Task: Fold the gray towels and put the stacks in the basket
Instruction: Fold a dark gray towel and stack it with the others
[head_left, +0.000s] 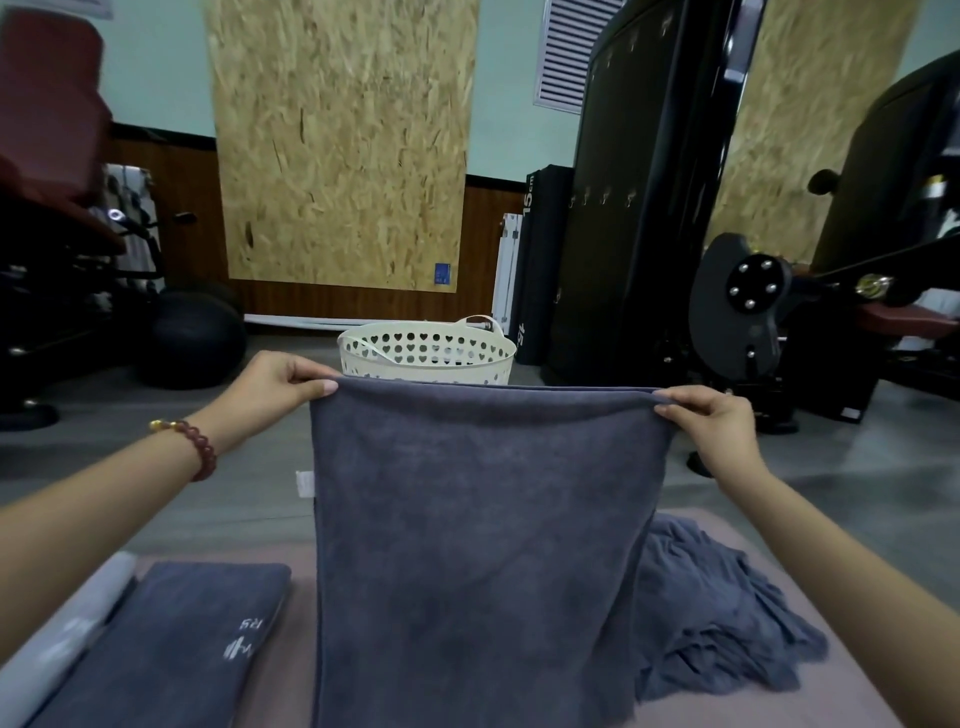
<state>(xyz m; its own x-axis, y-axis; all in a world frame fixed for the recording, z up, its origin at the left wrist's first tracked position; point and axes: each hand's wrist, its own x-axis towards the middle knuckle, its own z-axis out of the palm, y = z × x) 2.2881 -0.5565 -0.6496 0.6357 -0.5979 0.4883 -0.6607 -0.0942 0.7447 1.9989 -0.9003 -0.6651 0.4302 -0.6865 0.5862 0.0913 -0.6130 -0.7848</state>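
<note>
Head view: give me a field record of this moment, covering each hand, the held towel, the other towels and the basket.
held towel: gray, hangs stretched between both hands, lower end out of frame
left hand: pinches its top left corner
right hand: pinches its top right corner
folded towel: lies flat on the padded surface, at left
unfolded towels: crumpled heap at right, partly behind the held towel
basket: cream, heart-shaped holes, beyond the held towel; inside not visible
</note>
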